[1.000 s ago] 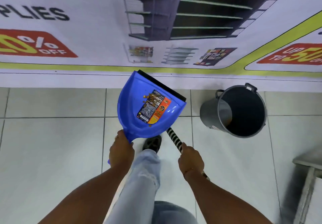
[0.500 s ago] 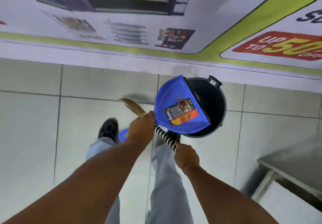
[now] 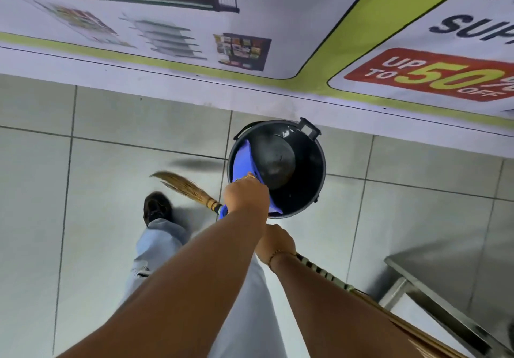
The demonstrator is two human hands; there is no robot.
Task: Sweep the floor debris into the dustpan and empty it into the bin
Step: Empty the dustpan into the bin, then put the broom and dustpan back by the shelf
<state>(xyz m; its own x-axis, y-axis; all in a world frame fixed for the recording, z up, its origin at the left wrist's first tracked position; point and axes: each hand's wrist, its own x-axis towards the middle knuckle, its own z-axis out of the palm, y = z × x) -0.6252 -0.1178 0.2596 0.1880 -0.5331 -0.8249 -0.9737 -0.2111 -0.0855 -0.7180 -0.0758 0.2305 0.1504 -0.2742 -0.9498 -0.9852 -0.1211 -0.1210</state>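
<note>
A black round bin stands on the tiled floor by the wall. My left hand grips the handle of the blue dustpan, which is tipped steeply down inside the bin's left side. The wrapper and crumbs are not visible on the pan. My right hand holds the striped handle of the straw broom; its bristles point left, just above the floor.
A printed banner covers the wall behind the bin. A steel table stands at the lower right. My leg and black shoe are left of the bin, on grey tiles.
The dustpan has moved from over the bin's rim down into the bin and tipped steeply. The wrapper and debris that lay on it have gone out of sight.
</note>
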